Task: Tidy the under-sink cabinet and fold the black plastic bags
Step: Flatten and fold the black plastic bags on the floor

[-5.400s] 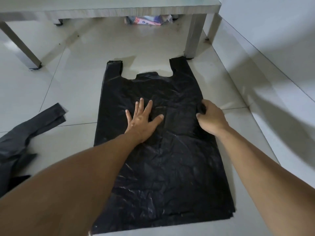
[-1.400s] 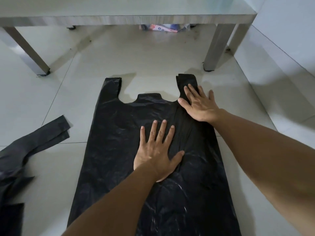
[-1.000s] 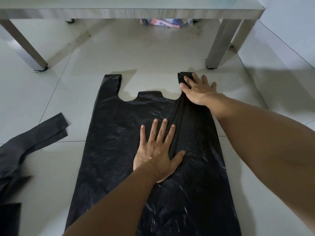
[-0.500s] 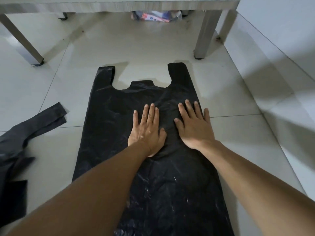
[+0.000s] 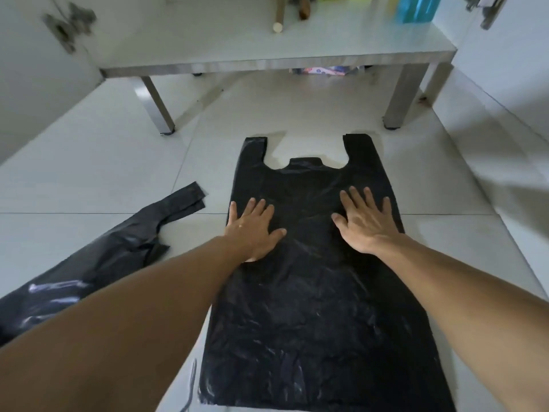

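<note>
Left hand: flat, palm down, fingers straight and slightly spread — it presses on the black bag near its left edge and grips nothing.
Right hand: also flat and palm down, fingers straight and fanned, pressing the bag near its right edge; nothing is held.
Hands to each other: well apart, at about the same height across the bag's upper half, a bare strip of plastic between them.
Black plastic bag: spread flat on the floor, handles pointing away from the person, bottom edge nearest the camera; its surface is creased and shiny.
Handles: 2 loops, left and right, both lying flat with a U-shaped cut-out between them.
Second black bag: crumpled on the floor to the left, apart from the flat one, its handle end reaching toward the worktop.
Floor: pale glossy tiles with visible joints.
Worktop: a low pale surface on metal legs beyond the bag — it carries a wooden stick and a blue container, both blurred.
Under the worktop: a colourful packet, too small to read.
</note>
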Action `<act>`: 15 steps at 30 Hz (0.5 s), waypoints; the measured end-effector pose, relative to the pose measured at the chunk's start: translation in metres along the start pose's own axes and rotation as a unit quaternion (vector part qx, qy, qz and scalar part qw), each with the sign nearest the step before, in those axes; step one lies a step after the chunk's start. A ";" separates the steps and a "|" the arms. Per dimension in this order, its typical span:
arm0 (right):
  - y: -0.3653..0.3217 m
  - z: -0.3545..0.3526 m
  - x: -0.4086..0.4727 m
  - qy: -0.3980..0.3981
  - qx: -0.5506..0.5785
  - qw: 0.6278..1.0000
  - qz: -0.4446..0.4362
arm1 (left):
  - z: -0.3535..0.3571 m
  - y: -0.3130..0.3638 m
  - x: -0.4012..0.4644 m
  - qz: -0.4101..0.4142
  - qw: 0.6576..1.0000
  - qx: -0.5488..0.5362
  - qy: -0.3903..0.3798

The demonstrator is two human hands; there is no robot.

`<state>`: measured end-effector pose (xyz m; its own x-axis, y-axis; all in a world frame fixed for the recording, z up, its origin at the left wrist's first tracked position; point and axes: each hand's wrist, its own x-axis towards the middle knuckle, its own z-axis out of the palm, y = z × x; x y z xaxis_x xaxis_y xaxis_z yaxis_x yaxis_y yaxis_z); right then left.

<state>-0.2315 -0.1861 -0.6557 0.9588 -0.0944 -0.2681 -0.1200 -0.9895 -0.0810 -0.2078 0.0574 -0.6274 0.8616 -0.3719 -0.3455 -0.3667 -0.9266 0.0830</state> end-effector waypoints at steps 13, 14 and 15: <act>-0.222 -0.086 -0.065 -0.088 0.004 0.975 -0.205 | -0.020 -0.186 -0.167 -0.236 0.971 -0.025 -0.016; -0.238 -0.087 -0.071 -0.093 -0.011 0.972 -0.214 | -0.019 -0.196 -0.181 -0.250 0.967 -0.035 -0.024; -0.253 -0.086 -0.075 -0.097 -0.024 0.970 -0.222 | -0.018 -0.207 -0.193 -0.259 0.964 -0.049 -0.030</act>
<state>-0.2510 0.0619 -0.5328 0.8460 0.3607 -0.3925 0.3111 -0.9320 -0.1859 -0.2916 0.3202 -0.5610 0.8975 0.1434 -0.4170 0.1445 -0.9891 -0.0291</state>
